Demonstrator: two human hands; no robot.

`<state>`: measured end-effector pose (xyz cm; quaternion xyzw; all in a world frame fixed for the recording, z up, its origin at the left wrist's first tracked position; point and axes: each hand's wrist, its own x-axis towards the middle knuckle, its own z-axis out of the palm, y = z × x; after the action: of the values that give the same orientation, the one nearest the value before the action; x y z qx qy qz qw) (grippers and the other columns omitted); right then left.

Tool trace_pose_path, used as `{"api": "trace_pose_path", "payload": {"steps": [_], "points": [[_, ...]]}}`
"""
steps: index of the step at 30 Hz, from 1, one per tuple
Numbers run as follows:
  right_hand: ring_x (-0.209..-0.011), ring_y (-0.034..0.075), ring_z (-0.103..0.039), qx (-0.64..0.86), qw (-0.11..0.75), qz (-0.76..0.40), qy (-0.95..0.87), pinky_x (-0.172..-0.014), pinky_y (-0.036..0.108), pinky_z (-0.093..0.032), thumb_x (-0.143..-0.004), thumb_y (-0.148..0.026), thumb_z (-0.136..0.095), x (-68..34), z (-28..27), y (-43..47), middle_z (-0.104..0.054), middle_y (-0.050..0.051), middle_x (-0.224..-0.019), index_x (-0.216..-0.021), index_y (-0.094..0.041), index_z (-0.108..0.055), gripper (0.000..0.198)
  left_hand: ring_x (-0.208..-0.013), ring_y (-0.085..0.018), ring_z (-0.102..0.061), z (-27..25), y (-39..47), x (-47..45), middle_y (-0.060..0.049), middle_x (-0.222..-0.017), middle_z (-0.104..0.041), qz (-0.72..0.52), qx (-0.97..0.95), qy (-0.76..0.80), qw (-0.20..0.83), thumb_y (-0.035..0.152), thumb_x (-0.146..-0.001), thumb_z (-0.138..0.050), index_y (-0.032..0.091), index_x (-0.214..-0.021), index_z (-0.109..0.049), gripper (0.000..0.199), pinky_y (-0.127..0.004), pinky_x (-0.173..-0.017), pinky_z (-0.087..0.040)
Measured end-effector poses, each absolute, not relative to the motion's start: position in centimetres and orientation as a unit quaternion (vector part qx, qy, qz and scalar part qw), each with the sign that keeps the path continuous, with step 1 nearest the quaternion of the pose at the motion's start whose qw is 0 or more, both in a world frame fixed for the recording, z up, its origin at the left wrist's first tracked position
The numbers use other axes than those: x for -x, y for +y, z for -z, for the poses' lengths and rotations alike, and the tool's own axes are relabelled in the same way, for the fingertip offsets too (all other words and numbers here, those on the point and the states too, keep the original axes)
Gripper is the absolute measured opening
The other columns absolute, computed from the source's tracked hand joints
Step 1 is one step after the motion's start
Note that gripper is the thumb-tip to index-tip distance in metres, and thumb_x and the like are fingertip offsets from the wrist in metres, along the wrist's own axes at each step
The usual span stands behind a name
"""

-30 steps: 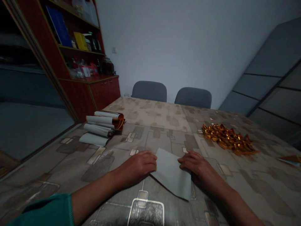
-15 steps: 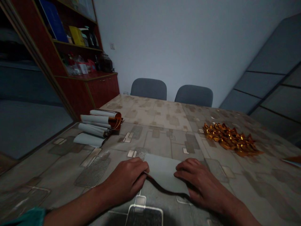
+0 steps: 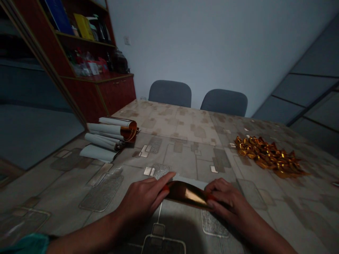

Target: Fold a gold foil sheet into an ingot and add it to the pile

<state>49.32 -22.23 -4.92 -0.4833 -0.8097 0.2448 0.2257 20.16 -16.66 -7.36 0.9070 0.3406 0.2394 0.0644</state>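
Note:
Between my hands is a sheet of gold foil paper point(image 3: 188, 194), its near edge turned up and over so the shiny gold side shows, with a pale strip of its back visible beyond. My left hand point(image 3: 145, 197) pinches the left end, its index finger stretched out along the fold. At the right end, my right hand point(image 3: 225, 197) grips the paper between thumb and fingers. Farther off to the left lies a stack of curled foil sheets point(image 3: 106, 139), pale side mostly outward. A cluster of folded gold foil pieces point(image 3: 270, 155) sits to the right.
A patterned cloth covers the table point(image 3: 177, 130). Two grey chairs point(image 3: 170, 93) point(image 3: 224, 101) stand at its far side against the wall. A red-brown cabinet point(image 3: 116, 93) with shelves of household items is at the back left.
Both hands have rolled the paper's near edge upward and away, so gold now shows where the pale side lay. My left index finger has straightened. The view has shifted slightly.

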Motion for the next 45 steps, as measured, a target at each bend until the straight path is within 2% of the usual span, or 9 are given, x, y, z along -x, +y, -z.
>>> {"api": "trace_pose_path", "payload": {"steps": [8,12,20,25,32,38,41,43,45], "points": [[-0.079,0.021,-0.064,0.504,0.222,-0.238,-0.8,-0.074,0.035,-0.049,-0.095,-0.022,-0.057,-49.7,4.6,-22.3,-0.069,0.004,-0.08,-0.076,-0.022,-0.064,0.021,-0.072,-0.019,-0.076,7.2,-18.0,-20.9,-0.006,-0.097,-0.079,-0.286,-0.907,0.298,0.081,0.029,-0.104,-0.033,0.018,-0.127,-0.054,0.033,-0.029,-0.063,-0.062],[-0.071,0.021,-0.062,0.561,0.214,-0.168,-0.782,-0.067,0.034,-0.045,-0.089,-0.018,-0.061,-49.1,6.0,-22.1,-0.065,0.002,-0.071,-0.072,-0.021,-0.06,0.017,-0.084,-0.019,-0.076,7.2,-17.9,-21.0,-0.006,-0.107,-0.077,-0.291,-0.892,0.331,0.101,0.027,-0.101,-0.041,0.021,-0.125,-0.054,0.028,-0.029,-0.071,-0.062],[-0.073,0.024,-0.06,0.596,0.211,-0.09,-0.77,-0.066,0.035,-0.04,-0.084,-0.019,-0.066,-48.2,6.9,-22.7,-0.063,0.004,-0.075,-0.073,-0.022,-0.058,0.014,-0.1,-0.018,-0.073,7.4,-17.3,-21.0,-0.005,-0.117,-0.073,-0.274,-0.889,0.324,0.172,0.021,-0.098,-0.047,0.023,-0.124,-0.056,0.027,-0.029,-0.082,-0.061],[-0.069,0.024,-0.06,0.622,0.2,-0.079,-0.753,-0.065,0.035,-0.038,-0.091,-0.026,-0.062,-47.7,6.9,-22.2,-0.063,0.004,-0.071,-0.07,-0.021,-0.059,0.022,-0.106,-0.019,-0.071,7.9,-17.4,-21.1,-0.004,-0.121,-0.072,-0.279,-0.891,0.319,0.16,0.018,-0.097,-0.046,0.024,-0.129,-0.053,0.033,-0.03,-0.088,-0.059],[-0.069,0.026,-0.059,0.654,0.166,-0.044,-0.737,-0.064,0.035,-0.035,-0.084,-0.024,-0.07,-47.3,7.5,-22.0,-0.062,0.004,-0.068,-0.069,-0.02,-0.059,0.018,-0.104,-0.019,-0.071,8.5,-16.9,-20.9,-0.007,-0.118,-0.073,-0.296,-0.895,0.31,0.12,0.02,-0.099,-0.045,0.019,-0.127,-0.055,0.029,-0.03,-0.087,-0.06],[-0.069,0.026,-0.059,0.655,0.172,-0.048,-0.734,-0.066,0.036,-0.036,-0.084,-0.022,-0.07,-47.2,7.3,-22.0,-0.064,0.005,-0.069,-0.069,-0.02,-0.061,0.017,-0.108,-0.029,-0.067,7.6,-17.5,-21.2,-0.014,-0.13,-0.066,-0.277,-0.903,0.328,-0.004,0.016,-0.096,-0.051,0.018,-0.124,-0.059,0.029,-0.049,-0.092,-0.055],[-0.07,0.026,-0.059,0.656,0.171,-0.048,-0.733,-0.067,0.036,-0.037,-0.084,-0.022,-0.071,-47.1,7.3,-22.0,-0.064,0.005,-0.07,-0.07,-0.02,-0.061,0.017,-0.129,-0.031,-0.055,7.3,-18.9,-22.0,-0.013,-0.143,-0.057,-0.217,-0.947,0.233,0.032,0.024,-0.095,-0.056,0.018,-0.138,-0.048,0.044,-0.056,-0.112,-0.039],[-0.069,0.026,-0.059,0.658,0.17,-0.043,-0.732,-0.066,0.036,-0.036,-0.083,-0.022,-0.072,-47.1,7.3,-22.0,-0.064,0.005,-0.07,-0.069,-0.02,-0.061,0.018,-0.142,-0.035,-0.04,7.5,-19.7,-22.4,-0.016,-0.15,-0.05,-0.168,-0.964,0.187,0.082,0.043,-0.089,-0.064,0.014,-0.148,-0.034,0.072,-0.061,-0.117,-0.031],[-0.068,0.025,-0.058,0.658,0.172,-0.042,-0.732,-0.066,0.035,-0.036,-0.083,-0.022,-0.072,-47.2,7.2,-22.1,-0.063,0.004,-0.069,-0.068,-0.02,-0.06,0.019,-0.147,-0.036,-0.031,7.9,-20.1,-22.6,-0.018,-0.156,-0.04,-0.133,-0.966,0.181,0.125,0.046,-0.086,-0.068,0.012,-0.153,-0.023,0.087,-0.061,-0.117,-0.029]]}}
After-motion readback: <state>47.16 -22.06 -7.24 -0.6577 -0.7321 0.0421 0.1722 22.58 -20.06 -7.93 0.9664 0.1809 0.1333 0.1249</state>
